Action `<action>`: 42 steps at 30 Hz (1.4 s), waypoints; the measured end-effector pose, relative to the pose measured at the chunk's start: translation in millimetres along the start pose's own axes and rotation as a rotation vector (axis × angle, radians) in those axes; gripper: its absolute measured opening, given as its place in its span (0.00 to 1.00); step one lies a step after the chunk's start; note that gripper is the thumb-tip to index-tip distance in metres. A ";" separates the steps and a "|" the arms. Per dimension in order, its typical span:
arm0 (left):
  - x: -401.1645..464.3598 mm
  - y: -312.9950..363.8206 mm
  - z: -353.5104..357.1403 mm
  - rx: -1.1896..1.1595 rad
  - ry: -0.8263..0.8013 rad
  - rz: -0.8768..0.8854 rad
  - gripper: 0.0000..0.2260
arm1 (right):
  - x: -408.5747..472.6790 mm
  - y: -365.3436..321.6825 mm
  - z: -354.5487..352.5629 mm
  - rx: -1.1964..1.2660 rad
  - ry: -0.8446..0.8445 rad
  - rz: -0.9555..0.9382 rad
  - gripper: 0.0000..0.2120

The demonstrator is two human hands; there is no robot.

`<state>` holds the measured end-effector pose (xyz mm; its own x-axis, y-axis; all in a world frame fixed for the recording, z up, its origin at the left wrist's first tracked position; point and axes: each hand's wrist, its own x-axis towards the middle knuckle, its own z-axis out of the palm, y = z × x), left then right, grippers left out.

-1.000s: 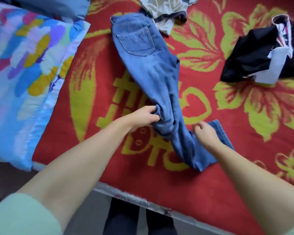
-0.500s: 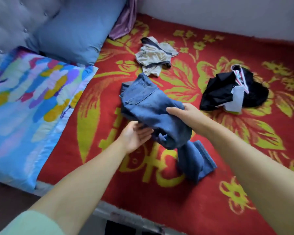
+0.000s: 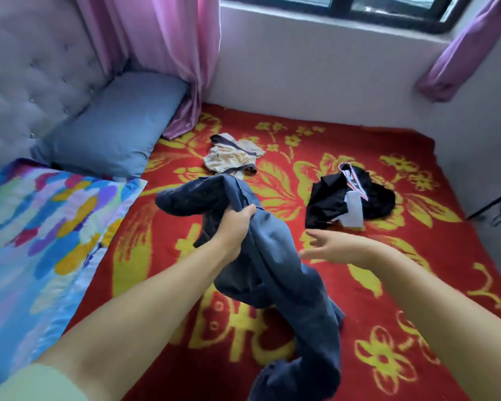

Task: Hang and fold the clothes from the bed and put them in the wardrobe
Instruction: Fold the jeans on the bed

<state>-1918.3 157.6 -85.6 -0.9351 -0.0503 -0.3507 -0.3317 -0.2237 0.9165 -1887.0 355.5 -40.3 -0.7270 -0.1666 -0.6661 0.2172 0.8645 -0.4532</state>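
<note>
Blue jeans point(image 3: 275, 256) hang bunched above the red and yellow bedspread point(image 3: 388, 285). My left hand point(image 3: 232, 233) grips them near the middle, with the waist flopping left and the legs trailing down toward me. Beside the jeans, my right hand point(image 3: 327, 247) hovers with fingers spread and holds nothing. A crumpled beige garment point(image 3: 232, 156) lies farther back on the bed. To the right lies a black garment point(image 3: 344, 198) with a white and striped piece on it.
A blue pillow point(image 3: 110, 125) and a multicoloured pillow point(image 3: 38, 227) lie at the left by the tufted headboard point(image 3: 32, 68). Pink curtains point(image 3: 162, 53) hang at the back under a window. A dark stand point(image 3: 495, 206) sits at the right edge.
The jeans were lying flat, then got gathered and lifted off the bed. My left hand now holds them up alone; my right hand has let go and opened. The view tilted upward.
</note>
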 end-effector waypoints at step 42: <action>-6.8 168.3 -25.9 1.050 -0.518 0.581 0.21 | -83.1 -107.7 -133.2 0.088 0.688 -0.676 0.06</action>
<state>-1964.6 95.1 66.0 -0.8348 0.5489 0.0433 0.4159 0.5771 0.7028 -1936.8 339.3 142.8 -0.9324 -0.2774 0.2317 -0.3594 0.6447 -0.6747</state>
